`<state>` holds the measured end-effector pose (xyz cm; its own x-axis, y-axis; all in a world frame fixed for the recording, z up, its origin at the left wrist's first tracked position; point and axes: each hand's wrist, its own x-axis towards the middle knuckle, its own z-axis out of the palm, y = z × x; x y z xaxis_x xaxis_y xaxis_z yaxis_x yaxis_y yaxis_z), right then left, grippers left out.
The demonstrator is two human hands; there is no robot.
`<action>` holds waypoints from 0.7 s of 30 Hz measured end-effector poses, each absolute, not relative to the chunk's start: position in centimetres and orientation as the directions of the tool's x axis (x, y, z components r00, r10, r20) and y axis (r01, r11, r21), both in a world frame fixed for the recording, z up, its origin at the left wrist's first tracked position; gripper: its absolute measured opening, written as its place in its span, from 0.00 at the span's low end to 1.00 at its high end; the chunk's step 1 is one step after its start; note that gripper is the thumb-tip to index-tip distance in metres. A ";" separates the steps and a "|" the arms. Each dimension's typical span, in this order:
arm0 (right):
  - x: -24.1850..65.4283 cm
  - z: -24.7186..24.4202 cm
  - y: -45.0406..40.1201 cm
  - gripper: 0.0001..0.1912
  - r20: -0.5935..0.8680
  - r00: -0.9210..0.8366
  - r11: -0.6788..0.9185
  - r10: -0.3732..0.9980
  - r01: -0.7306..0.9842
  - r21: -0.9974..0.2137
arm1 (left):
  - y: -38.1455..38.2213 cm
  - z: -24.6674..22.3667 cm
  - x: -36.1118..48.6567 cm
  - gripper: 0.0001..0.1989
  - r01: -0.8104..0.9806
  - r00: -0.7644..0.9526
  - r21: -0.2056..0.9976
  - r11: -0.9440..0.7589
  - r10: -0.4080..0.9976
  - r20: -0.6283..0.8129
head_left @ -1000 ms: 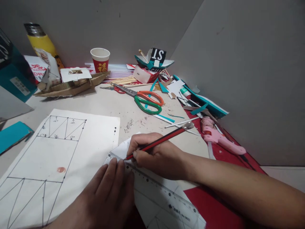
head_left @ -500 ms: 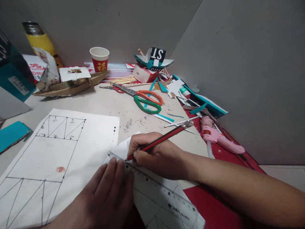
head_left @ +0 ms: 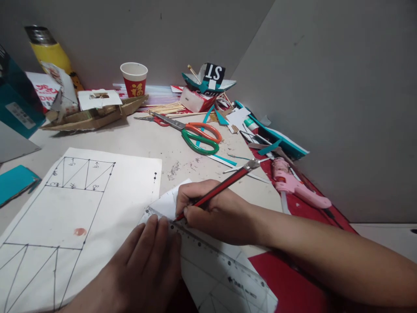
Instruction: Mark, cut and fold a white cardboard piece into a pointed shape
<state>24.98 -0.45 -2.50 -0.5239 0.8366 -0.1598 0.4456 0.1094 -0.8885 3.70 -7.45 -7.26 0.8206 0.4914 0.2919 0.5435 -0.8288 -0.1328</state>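
Observation:
A red and black pencil is pinched in my right hand, its tip touching the upper edge of a clear ruler. Under the ruler lies a white sheet with thin drawn lines. My left hand rests on the ruler's left end, fingers stretched out and pressing down, partly covering it. To the left, a larger white sheet carries a drawing of straight lines, triangles and dots, plus a reddish spot.
Scissors with orange and green handles lie beyond my hands. Farther back stand a red and white paper cup, a cardboard boat and a yellow bottle. At the right are a pink glue gun and scraps.
The pencil tip has slid slightly right along the ruler's edge, with my right hand following. My left hand stays on the ruler. The whole view has shifted a little.

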 end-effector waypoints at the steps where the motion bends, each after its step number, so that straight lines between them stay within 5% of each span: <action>1: 25.0 -2.4 -0.5 0.06 -0.169 -0.526 0.101 0.834 0.446 -0.889 | -7.5 -7.4 3.8 0.32 0.552 0.811 -0.117 -0.825 0.500 0.303; 15: 25.4 -2.2 -0.3 0.07 -0.205 -0.569 0.099 0.796 0.458 -0.883 | -7.0 -6.5 3.7 0.24 0.490 0.864 -0.206 -0.847 0.440 0.245; 21: 25.4 -2.1 -0.3 0.07 -0.220 -0.579 0.103 0.785 0.473 -0.875 | -6.9 -6.5 3.6 0.29 0.466 0.880 -0.228 -0.855 0.421 0.221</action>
